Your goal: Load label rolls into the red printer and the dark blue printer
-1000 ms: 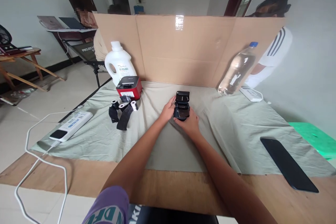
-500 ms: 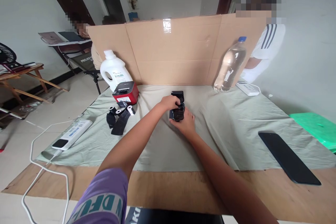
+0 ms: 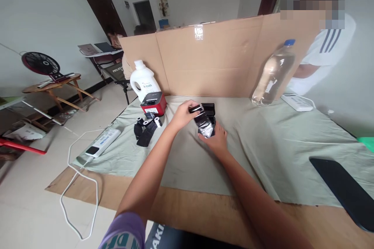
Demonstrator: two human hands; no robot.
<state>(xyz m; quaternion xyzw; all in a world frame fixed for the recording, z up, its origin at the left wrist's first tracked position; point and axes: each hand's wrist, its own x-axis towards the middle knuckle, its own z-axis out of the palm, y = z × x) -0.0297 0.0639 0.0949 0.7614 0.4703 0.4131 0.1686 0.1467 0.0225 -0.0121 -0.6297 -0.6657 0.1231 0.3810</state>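
A small black printer (image 3: pixel 208 121) with its lid up stands on the grey-green cloth (image 3: pixel 263 140) at the middle of the table. My right hand (image 3: pixel 215 141) holds its near side, fingers wrapped round the body. My left hand (image 3: pixel 183 113) pinches a black roll (image 3: pixel 196 109) just above and left of the printer, with a shiny black strip (image 3: pixel 204 126) trailing from it down over the printer's front. Further left lie several small paper rolls and black strips (image 3: pixel 147 128) in front of a red and black printer (image 3: pixel 153 103).
A folded cardboard screen (image 3: pixel 222 58) stands across the back, with a white jug (image 3: pixel 144 81) at its left and a clear water bottle (image 3: pixel 273 74) at its right. A white power strip (image 3: pixel 102 143) lies at left, a dark phone (image 3: pixel 346 190) at right. Another person sits behind the screen at right.
My left hand has lifted off the printer's top with the black roll, pulling a strip out to the left. The camera has swung left. My right hand stays on the printer.
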